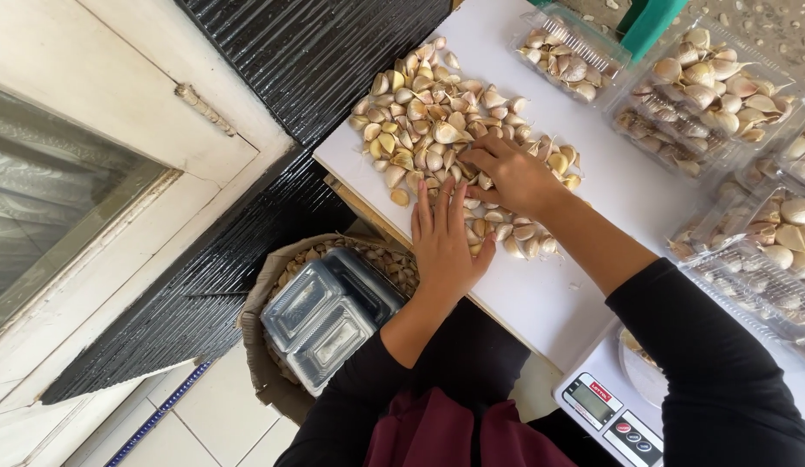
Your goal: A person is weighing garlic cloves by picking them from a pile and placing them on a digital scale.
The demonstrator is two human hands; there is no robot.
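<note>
At the near edge of the white counter, beside a digital scale, my left hand lies flat with fingers spread and holding nothing, palm down on the near end of a heap of garlic cloves. Just beyond, my right hand curls loosely, fingertips pressed into the cloves; whether it grips any I cannot tell. Farther off, clear plastic trays of cloves line the counter's right side.
</note>
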